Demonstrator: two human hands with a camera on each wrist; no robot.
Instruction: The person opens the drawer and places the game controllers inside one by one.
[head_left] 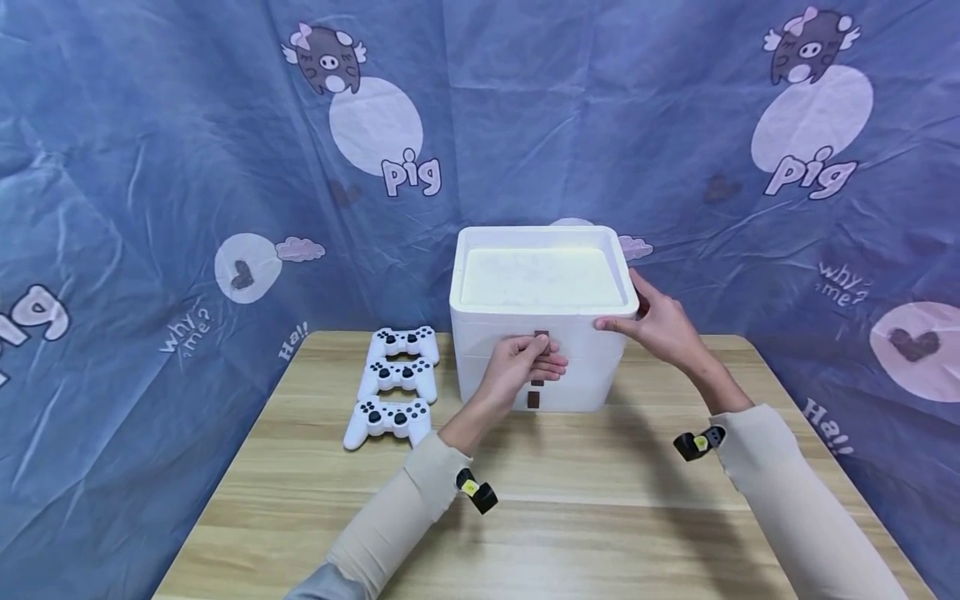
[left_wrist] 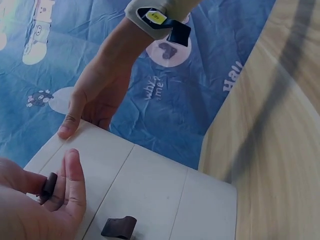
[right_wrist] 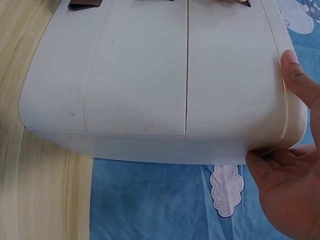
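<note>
A white storage box with drawers [head_left: 585, 375] stands at the back of the table, its top a shallow recessed tray. Brown pull tabs run down its front. My left hand [head_left: 521, 367] is at the front, thumb and index finger pinching the uppermost pull tab [left_wrist: 48, 186]; the other fingers extend beside it. Below that hand, another pull tab [left_wrist: 119, 227] sticks out. My right hand [head_left: 660, 325] grips the box's upper right corner, with the thumb on the front [right_wrist: 292, 62] and the fingers round the side. The seams between drawers look closed.
Three white game controllers [head_left: 390, 421] lie in a column left of the box. Behind the wooden table [head_left: 570, 533] hangs a blue curtain [head_left: 517, 125] with pig prints, close to the box's back.
</note>
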